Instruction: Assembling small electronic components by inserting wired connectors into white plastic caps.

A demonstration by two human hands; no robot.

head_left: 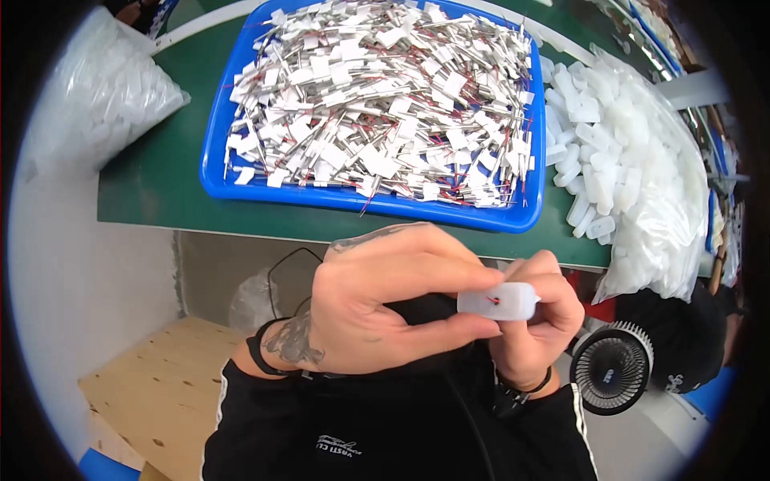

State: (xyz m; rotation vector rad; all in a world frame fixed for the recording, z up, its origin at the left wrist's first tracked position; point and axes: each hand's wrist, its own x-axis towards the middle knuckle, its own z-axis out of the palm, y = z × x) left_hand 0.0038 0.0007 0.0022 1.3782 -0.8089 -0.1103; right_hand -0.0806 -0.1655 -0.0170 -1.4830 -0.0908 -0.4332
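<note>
In front of my chest, a small translucent white plastic housing (520, 303) is held, one end facing up, with a bit of red and dark wire showing in its middle. My left hand (385, 297) pinches it from the left between thumb and fingertips. From the right, my right hand (549, 321) is closed against its other side, its fingers curled; part of them is hidden behind the housing. Beyond my hands, a blue tray (361, 207) holds a heap of thin metal parts (385, 104) with red wires and white tabs.
Right of the tray, similar white plastic housings (593, 168) spill from a clear bag (670, 192) on the green table (152, 192). Another full plastic bag (120, 88) stands at the left. A round fan (612, 367) and a person in black (682, 337) are at the right.
</note>
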